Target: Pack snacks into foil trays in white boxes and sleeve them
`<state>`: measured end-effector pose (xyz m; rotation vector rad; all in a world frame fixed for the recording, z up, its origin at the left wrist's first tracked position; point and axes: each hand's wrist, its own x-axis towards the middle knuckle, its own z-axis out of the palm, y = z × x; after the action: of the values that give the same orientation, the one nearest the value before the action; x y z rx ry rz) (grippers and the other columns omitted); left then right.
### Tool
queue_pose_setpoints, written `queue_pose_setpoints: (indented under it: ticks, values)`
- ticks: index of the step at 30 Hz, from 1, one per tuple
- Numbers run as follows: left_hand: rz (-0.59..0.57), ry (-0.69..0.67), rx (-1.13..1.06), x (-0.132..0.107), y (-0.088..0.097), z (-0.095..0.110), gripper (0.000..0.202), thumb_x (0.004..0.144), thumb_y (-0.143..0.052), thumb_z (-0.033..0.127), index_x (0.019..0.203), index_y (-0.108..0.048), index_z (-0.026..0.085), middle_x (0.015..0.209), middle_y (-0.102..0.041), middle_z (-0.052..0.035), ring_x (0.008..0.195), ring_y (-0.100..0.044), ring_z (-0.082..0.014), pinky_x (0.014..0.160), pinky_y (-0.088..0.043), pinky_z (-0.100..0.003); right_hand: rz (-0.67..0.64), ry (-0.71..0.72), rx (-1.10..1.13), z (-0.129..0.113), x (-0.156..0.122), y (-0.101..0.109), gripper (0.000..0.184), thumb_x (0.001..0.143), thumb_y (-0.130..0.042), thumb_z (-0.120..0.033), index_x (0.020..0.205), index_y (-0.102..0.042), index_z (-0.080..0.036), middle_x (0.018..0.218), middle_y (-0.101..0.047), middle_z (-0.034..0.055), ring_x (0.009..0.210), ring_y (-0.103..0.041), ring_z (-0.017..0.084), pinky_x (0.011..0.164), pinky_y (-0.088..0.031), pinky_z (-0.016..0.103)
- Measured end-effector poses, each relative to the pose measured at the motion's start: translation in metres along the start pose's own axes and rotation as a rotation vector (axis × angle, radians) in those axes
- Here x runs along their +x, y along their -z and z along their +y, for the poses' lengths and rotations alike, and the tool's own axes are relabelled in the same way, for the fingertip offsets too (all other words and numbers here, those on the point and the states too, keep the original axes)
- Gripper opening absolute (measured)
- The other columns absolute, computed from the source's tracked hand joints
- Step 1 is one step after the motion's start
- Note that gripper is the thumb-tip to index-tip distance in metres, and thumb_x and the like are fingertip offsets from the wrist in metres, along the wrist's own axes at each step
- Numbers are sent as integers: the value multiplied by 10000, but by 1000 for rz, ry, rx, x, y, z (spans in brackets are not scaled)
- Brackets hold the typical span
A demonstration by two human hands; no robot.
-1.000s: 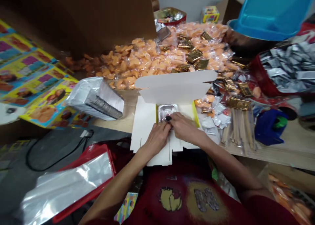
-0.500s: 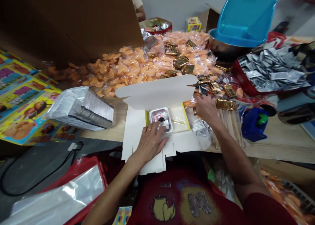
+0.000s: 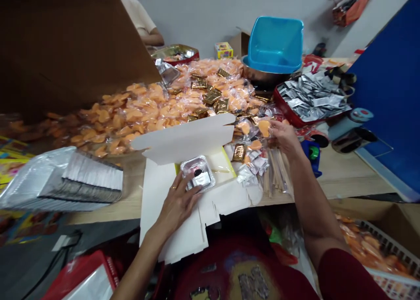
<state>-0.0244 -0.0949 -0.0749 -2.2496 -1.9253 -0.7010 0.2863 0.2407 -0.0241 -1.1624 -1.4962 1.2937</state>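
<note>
A white carton (image 3: 157, 182) lies unfolded in front of me, its long flap raised at the back. Inside it sits a small foil tray (image 3: 210, 177) containing a dark round piece and a silver sachet (image 3: 201, 180). My left hand (image 3: 179, 199) rests at the tray's near left corner, fingers spread and touching its rim. To the right, my right hand (image 3: 286, 136) pinches the edge of a clear-wrapped orange piece (image 3: 264, 127) above a cluster of wrapped pieces. A gold sachet (image 3: 238, 152) and silver-white sachets (image 3: 247, 174) lie beside the carton.
Behind the carton spreads a heap of wrapped orange pieces (image 3: 141, 112). Stacked foil trays (image 3: 82, 177) stand left, beneath a large brown cardboard panel (image 3: 75, 37). Wooden sticks (image 3: 277, 171), a red tin of silver sachets (image 3: 282, 105) and a blue basin (image 3: 275, 42) are right. A co-worker's arm (image 3: 152, 38) shows behind.
My right hand has come out from behind the carton's right side with a wrapped orange piece. My left hand has shifted toward the tray's near left corner. The view has turned right.
</note>
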Motion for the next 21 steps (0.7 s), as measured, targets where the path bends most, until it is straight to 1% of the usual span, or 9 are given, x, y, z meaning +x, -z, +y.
queue_pose_setpoints:
  ticks: [3, 5, 7, 10, 12, 15, 16, 18, 21]
  values:
    - [-3, -20, -26, 9, -4, 3, 237, 1029, -598, 227, 1195, -768, 235, 1542, -562, -116, 1593, -328, -383, 1181, -509, -633, -58, -112, 169, -17, -15, 6, 473, 616, -764, -346, 1054, -728, -170, 838, -742, 53, 627, -633, 158, 464, -441, 233]
    - [-25, -16, -25, 14, -5, 7, 231, 1032, -605, 246, 1194, -770, 234, 1546, -562, -117, 1590, -343, -366, 1204, -489, -625, -128, -157, 196, -25, -33, 1, 375, 612, -735, -303, 968, -720, -187, 753, -705, 31, 580, -613, 145, 425, -382, 212]
    - [-52, -2, -17, 17, -5, 10, 231, 1038, -610, 287, 1192, -773, 231, 1555, -557, -123, 1593, -346, -351, 1225, -470, -616, -200, -211, 180, -26, -56, -15, 349, 630, -713, -295, 967, -721, -204, 695, -661, 8, 526, -581, 139, 409, -361, 219]
    - [-90, 33, -10, 18, -5, 12, 262, 1052, -593, 341, 1199, -776, 222, 1593, -523, -130, 1615, -307, -343, 1250, -439, -598, -270, -246, 47, -19, -88, -54, 307, 730, -688, -376, 990, -726, -217, 631, -582, -15, 470, -515, 149, 403, -356, 260]
    - [-128, 52, -10, 18, -4, 13, 277, 1059, -578, 356, 1211, -774, 233, 1618, -500, -123, 1623, -294, -335, 1271, -408, -588, -195, -87, -154, -13, -106, -81, 261, 837, -617, -422, 973, -720, -224, 685, -616, 15, 551, -564, 187, 469, -416, 305]
    - [-179, 81, -13, 14, -2, 16, 283, 1057, -577, 401, 1188, -780, 253, 1632, -490, -118, 1620, -304, -328, 1266, -406, -576, -90, 356, -570, -8, -128, -111, 318, 989, -460, -399, 1083, -705, -221, 1008, -734, 123, 935, -690, 299, 741, -524, 419]
    - [-185, 90, -18, 13, -1, 17, 286, 1051, -584, 428, 1172, -782, 260, 1634, -491, -114, 1621, -304, -328, 1258, -413, -572, -125, 495, -706, -6, -133, -116, 338, 1022, -420, -380, 1112, -698, -211, 1088, -734, 148, 1029, -682, 325, 811, -517, 450]
    - [-162, 92, -51, 10, 2, 19, 294, 1037, -600, 468, 1166, -774, 269, 1626, -505, -103, 1616, -316, -324, 1253, -410, -567, -263, 699, -937, -2, -142, -123, 340, 1051, -394, -337, 1084, -700, -194, 1120, -732, 171, 1076, -669, 355, 865, -489, 492]
    - [39, 241, -115, 13, 8, 8, 243, 1043, -567, 380, 1145, -737, 239, 1491, -628, -106, 1499, -492, -267, 1228, -440, -484, -384, 873, -1098, 7, -146, -124, 294, 1041, -428, -266, 993, -712, -204, 1081, -760, 148, 1085, -672, 365, 900, -456, 523]
